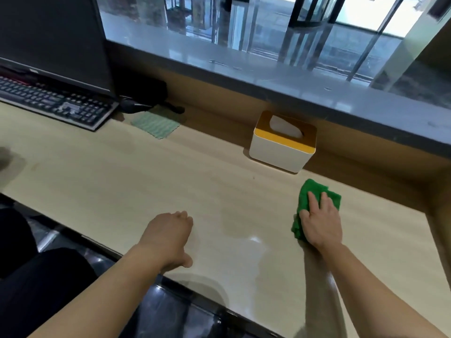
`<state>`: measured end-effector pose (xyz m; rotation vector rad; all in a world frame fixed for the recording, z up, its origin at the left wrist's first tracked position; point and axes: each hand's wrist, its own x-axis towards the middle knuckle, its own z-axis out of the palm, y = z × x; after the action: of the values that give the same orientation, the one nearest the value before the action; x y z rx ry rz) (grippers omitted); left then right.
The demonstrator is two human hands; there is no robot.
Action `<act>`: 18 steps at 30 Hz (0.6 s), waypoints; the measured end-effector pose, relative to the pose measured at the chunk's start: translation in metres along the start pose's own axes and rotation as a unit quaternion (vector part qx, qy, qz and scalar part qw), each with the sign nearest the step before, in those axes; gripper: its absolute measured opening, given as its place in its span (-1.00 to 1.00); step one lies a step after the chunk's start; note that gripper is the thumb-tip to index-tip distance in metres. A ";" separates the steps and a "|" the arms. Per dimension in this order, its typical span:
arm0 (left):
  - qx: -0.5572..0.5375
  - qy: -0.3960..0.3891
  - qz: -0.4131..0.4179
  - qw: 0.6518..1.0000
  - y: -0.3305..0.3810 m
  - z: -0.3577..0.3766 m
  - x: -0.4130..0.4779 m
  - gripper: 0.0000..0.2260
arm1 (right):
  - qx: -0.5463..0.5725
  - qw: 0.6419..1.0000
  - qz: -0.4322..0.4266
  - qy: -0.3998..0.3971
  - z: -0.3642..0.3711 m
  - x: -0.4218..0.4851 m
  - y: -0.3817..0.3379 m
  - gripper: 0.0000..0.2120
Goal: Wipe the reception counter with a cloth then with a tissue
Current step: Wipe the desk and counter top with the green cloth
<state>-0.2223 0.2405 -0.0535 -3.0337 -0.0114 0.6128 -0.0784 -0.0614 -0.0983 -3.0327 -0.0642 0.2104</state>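
My right hand (321,219) presses flat on a bright green cloth (310,186) lying on the light wooden counter (146,179), at the right side. The cloth is bunched, and part of it is hidden under my palm. My left hand (170,237) rests on the counter near its front edge with fingers curled under, holding nothing. Behind the cloth stands a white tissue box (280,152) with a yellow-orange lid, and a white tissue (285,125) sticks out of its slot.
A pale green patterned cloth (156,124) lies at the back, next to a black keyboard (53,101) and a dark monitor (56,40) at the left. A raised grey ledge (268,76) runs along the back. A side wall (439,215) closes the counter's right end.
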 end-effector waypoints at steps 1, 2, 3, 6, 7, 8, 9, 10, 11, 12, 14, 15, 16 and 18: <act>-0.020 0.003 0.002 1.000 -0.003 0.002 0.000 -0.54 | -0.002 0.999 -0.044 0.000 0.003 0.003 -0.018 -0.45; -0.052 0.003 0.002 0.999 -0.008 0.004 -0.001 -0.59 | -0.005 0.996 -0.094 -0.007 0.005 0.007 -0.038 -0.45; -0.093 0.004 -0.002 0.996 -0.014 0.006 -0.001 -0.64 | -0.011 0.989 -0.143 -0.020 0.007 0.014 -0.061 -0.46; -0.194 0.034 -0.025 0.980 -0.035 0.009 -0.004 -0.76 | -0.022 0.967 -0.249 -0.042 0.003 0.037 -0.121 -0.46; -0.219 0.054 -0.039 0.973 -0.041 0.011 -0.005 -0.78 | -0.028 0.960 -0.274 -0.051 0.003 0.048 -0.136 -0.47; -0.245 0.073 -0.060 0.965 -0.047 0.012 -0.007 -0.72 | -0.034 0.954 -0.291 -0.060 0.002 0.060 -0.149 -0.47; -0.273 0.088 -0.087 0.954 -0.052 0.014 -0.011 -0.63 | -0.040 0.951 -0.298 -0.071 0.001 0.072 -0.160 -0.48; -0.305 0.106 -0.114 0.940 -0.057 0.015 -0.015 -0.55 | -0.046 0.949 -0.302 -0.081 0.001 0.081 -0.170 -0.48; -0.338 0.122 -0.136 0.923 -0.062 0.018 -0.020 -0.52 | -0.054 0.945 -0.310 -0.086 0.002 0.086 -0.179 -0.48; -0.369 0.135 -0.154 0.907 -0.065 0.020 -0.025 -0.51 | -0.061 0.940 -0.325 -0.087 0.003 0.087 -0.187 -0.48; -0.418 0.151 -0.175 0.878 -0.072 0.024 -0.035 -0.53 | -0.074 0.920 -0.376 -0.088 0.007 0.071 -0.198 -0.47; -0.439 0.157 -0.183 0.865 -0.074 0.026 -0.040 -0.54 | -0.084 0.902 -0.414 -0.088 0.010 0.055 -0.200 -0.46; -0.457 0.160 -0.189 0.854 -0.075 0.027 -0.045 -0.54 | -0.089 0.881 -0.455 -0.091 0.014 0.036 -0.200 -0.44; -0.482 0.163 -0.199 0.838 -0.076 0.032 -0.055 -0.54 | -0.079 0.832 -0.538 -0.111 0.020 -0.009 -0.193 -0.36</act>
<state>-0.2856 0.3165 -0.0583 -3.7851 -1.2698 -0.0028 -0.0965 0.1316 -0.0967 -2.5592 -1.7744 0.4365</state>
